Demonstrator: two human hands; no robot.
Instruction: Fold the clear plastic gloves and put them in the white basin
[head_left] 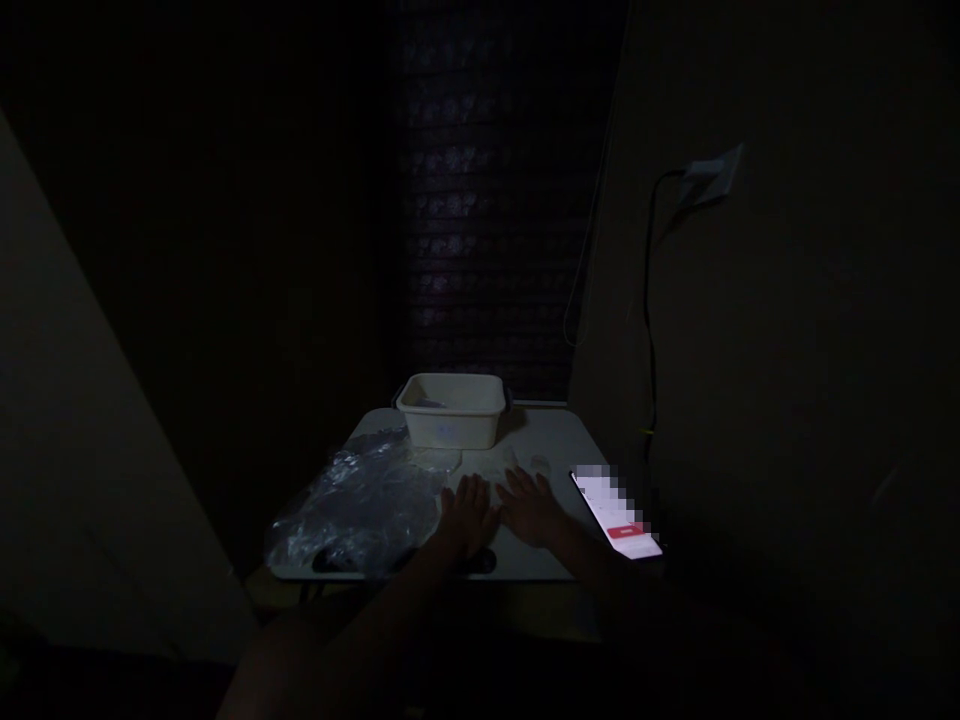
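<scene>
My left hand lies on the white table with its fingers spread and pointing away from me. Beside it, my right hand rests in the same way, fingers apart; the thumbs are close together. Crumpled clear plastic covers the left part of the table, near my left hand. Just beyond the fingers are faint, clear pieces that are too dim to make out. A white bin with dark handles stands at the back of the table, something indistinct inside it.
A lit phone or tablet lies at the table's right edge. A black cable hangs from a wall outlet at the right. Behind the table is a dark blind. The room is very dim.
</scene>
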